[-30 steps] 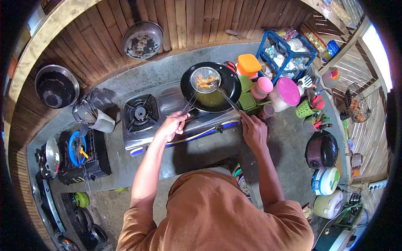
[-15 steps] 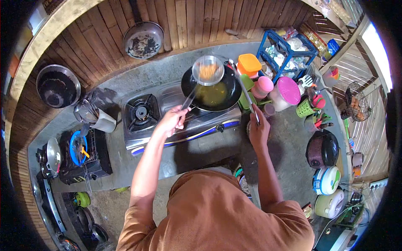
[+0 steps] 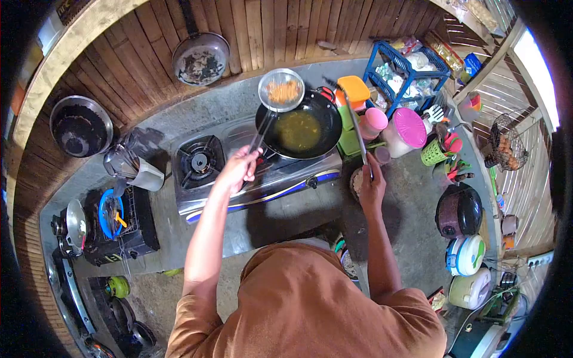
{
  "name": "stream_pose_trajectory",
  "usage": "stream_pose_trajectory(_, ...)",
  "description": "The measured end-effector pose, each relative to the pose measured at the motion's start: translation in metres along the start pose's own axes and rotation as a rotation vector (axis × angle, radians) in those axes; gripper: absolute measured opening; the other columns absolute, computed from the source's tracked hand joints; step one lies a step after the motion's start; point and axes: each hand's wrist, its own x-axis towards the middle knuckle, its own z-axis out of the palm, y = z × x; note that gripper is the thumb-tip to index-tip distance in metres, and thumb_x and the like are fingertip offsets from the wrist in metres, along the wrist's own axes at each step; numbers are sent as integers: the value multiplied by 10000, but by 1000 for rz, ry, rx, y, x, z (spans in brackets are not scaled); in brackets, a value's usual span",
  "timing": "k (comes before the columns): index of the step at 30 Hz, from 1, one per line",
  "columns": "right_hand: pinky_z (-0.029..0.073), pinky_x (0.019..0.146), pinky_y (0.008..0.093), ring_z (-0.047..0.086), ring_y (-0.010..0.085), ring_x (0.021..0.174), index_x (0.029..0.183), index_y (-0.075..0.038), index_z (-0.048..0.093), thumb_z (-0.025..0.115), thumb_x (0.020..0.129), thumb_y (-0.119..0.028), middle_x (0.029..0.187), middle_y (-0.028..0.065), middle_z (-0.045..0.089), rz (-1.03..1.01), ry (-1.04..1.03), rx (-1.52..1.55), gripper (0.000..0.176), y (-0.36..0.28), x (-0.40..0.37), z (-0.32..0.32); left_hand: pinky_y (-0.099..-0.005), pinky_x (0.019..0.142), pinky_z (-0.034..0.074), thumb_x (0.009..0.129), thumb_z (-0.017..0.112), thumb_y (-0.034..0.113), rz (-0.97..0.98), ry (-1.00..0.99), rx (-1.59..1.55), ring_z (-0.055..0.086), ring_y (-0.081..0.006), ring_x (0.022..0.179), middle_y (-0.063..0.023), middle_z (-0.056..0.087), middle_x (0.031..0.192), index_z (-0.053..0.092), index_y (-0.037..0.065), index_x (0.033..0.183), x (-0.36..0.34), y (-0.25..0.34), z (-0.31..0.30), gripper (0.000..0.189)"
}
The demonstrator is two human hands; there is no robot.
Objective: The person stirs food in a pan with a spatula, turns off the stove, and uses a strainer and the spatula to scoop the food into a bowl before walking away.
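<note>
My left hand (image 3: 239, 169) is closed around the long handle of a wire strainer (image 3: 282, 90). Orange-brown fried strips (image 3: 283, 92) lie in its mesh bowl, which is raised above the back left rim of a black wok (image 3: 327, 125). Yellowish oil (image 3: 299, 130) with small bits in it covers the bottom of the wok. To the right of the wok, my right hand (image 3: 373, 186) grips a long, slim metal utensil (image 3: 356, 126) that points up and away. The kind of utensil I cannot tell. Below that hand sits a small container of pale granules (image 3: 357, 182), partly hidden.
The wok stands on the right side of a two-burner gas stove (image 3: 256, 196); the left burner (image 3: 200, 161) is bare. Right of it are an orange-lidded container (image 3: 354, 89), a pink-lidded tub (image 3: 409, 129) and a blue rack (image 3: 410, 74). A rice cooker (image 3: 459, 210) stands farther right.
The strainer with the fried strips has moved left and away from me, from over the wok toward its back left edge. The right-hand utensil has shifted slightly right, away from the wok.
</note>
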Motion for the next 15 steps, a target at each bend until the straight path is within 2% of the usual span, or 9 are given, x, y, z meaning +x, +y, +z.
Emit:
stream_pose_trajectory(1, 432, 783, 336, 581, 267, 895, 1188, -78, 517, 483, 874, -95, 999, 184, 598, -67, -19, -30, 316, 10, -2, 5, -205, 368, 248, 903, 467, 169, -22, 44, 112, 290, -57, 382, 48, 338, 479, 487, 74, 981, 8, -17, -3, 124)
stream_pose_trajectory(2, 434, 780, 337, 578, 270, 901, 1194, -81, 513, 482, 873, -93, 1012, 187, 593, -136, -37, -59, 322, 15, -2, 7, -207, 370, 242, 901, 469, 172, -69, 46, 69, 287, -60, 385, 47, 337, 481, 487, 72, 990, 12, -30, -4, 135)
stream_pose_trajectory(4, 435, 784, 338, 578, 275, 905, 1191, -77, 514, 486, 869, -87, 1016, 187, 593, -119, -81, -111, 323, 10, -7, 7, -211, 378, 230, 900, 465, 181, -130, 48, 18, 280, -58, 398, 47, 338, 488, 493, 65, 1000, 10, -40, 0, 156)
stream_pose_trajectory(5, 436, 788, 339, 578, 279, 909, 1189, -72, 514, 491, 865, -82, 1019, 187, 593, -99, -129, -165, 324, 9, -9, 7, -211, 378, 230, 900, 465, 181, -129, 47, 17, 280, -58, 398, 47, 338, 488, 493, 65, 1000, 9, -37, 4, 156)
stream_pose_trajectory(6, 441, 776, 348, 581, 294, 889, 1186, -83, 517, 501, 858, -78, 1008, 183, 595, -237, -96, -148, 328, 9, -11, 6, -210, 380, 233, 901, 461, 183, -115, 53, 22, 282, -55, 402, 48, 336, 490, 495, 63, 998, 7, -35, 6, 158)
stream_pose_trajectory(7, 441, 776, 348, 581, 294, 889, 1186, -83, 517, 501, 858, -78, 1008, 183, 595, -236, -101, -148, 328, 7, -12, 4, -210, 383, 235, 903, 457, 185, -104, 60, 27, 285, -52, 406, 48, 334, 491, 497, 61, 996, 4, -32, 8, 160)
stream_pose_trajectory(10, 454, 731, 372, 582, 326, 834, 1169, -110, 535, 512, 847, -75, 971, 175, 599, -277, -188, -242, 325, 0, -13, 2, -210, 378, 213, 902, 453, 162, -99, 68, -6, 271, -59, 382, 38, 328, 478, 498, 69, 992, 2, -25, 14, 137)
stream_pose_trajectory(12, 462, 657, 398, 577, 346, 758, 1143, -141, 559, 522, 838, -84, 901, 164, 600, -297, -296, -255, 312, 10, -15, 9, -209, 377, 211, 902, 454, 159, -101, 63, -3, 273, -57, 385, 39, 329, 482, 498, 67, 993, 4, -24, 16, 137)
stream_pose_trajectory(15, 460, 599, 414, 570, 353, 713, 1126, -152, 568, 533, 831, -93, 847, 156, 596, -289, -229, -221, 302, 11, -17, 16, -209, 379, 213, 900, 454, 153, -125, 57, 23, 278, -56, 390, 42, 326, 486, 497, 65, 1004, 8, -26, 18, 143)
